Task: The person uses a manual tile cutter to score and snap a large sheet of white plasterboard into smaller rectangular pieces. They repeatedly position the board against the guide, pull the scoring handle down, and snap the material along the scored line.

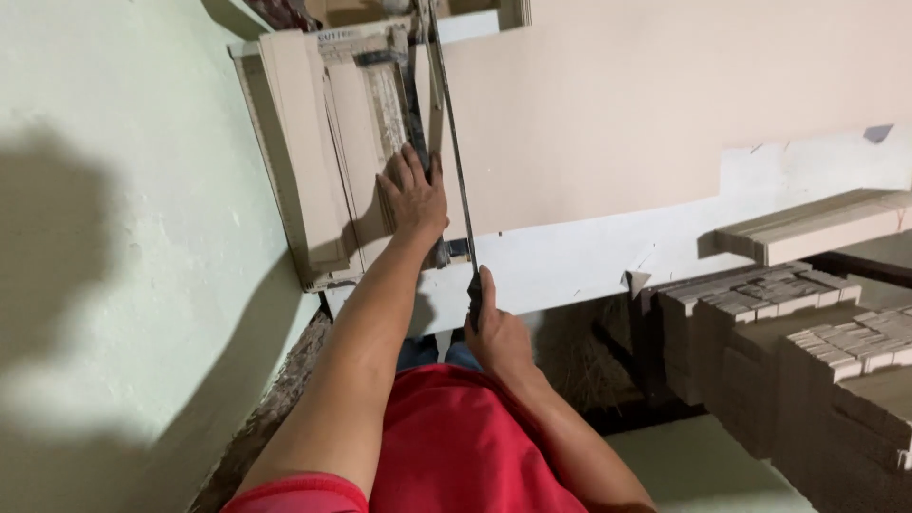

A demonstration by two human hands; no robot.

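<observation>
Pale green wall (123,285) – white worktable (589,256) bearing a paper cutter (313,171), cardboard stacks (807,323) nearby.

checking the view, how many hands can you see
2: left hand flat on the paper cutter; right hand gripping the cutter's lever handle at the table edge. No others show.

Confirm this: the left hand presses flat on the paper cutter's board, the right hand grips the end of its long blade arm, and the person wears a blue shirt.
One detail is wrong: the shirt is red, not blue, as the head view shows. The left hand does press flat on the paper cutter's board, and the right hand grips the end of the blade arm.
</observation>
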